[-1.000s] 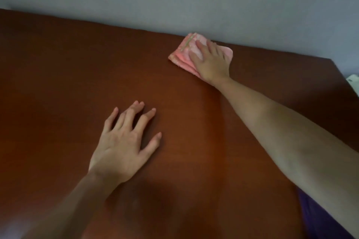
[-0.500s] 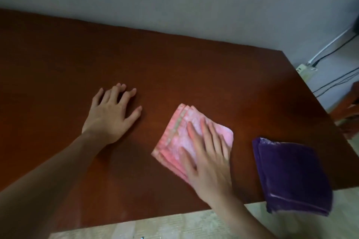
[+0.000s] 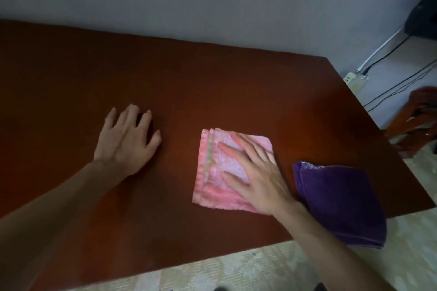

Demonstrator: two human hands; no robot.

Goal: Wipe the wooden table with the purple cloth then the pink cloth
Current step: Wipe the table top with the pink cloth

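1. The pink cloth, folded into a square, lies flat on the wooden counter near its front edge; all places below are told from it.
2. The right hand presses flat on the pink cloth's right half, its fingers straight and slightly spread, covering that side of it.
3. The purple cloth, also folded, lies just to the right of the pink cloth, apart from it by a thin strip of wood; its near corner hangs over the counter's front edge, and the right wrist crosses its left corner.
4. The left hand rests palm down on bare wood well to the left of the pink cloth, fingers spread and gently bent, gripping nothing.
5. The counter is dark reddish-brown; behind the pink cloth it runs to a plain grey wall.
6. Far right of the pink cloth, off the counter: a white power strip with cables, a reddish wooden chair, and a pale patterned floor.
7. Count: two cloths, two hands, one power strip.
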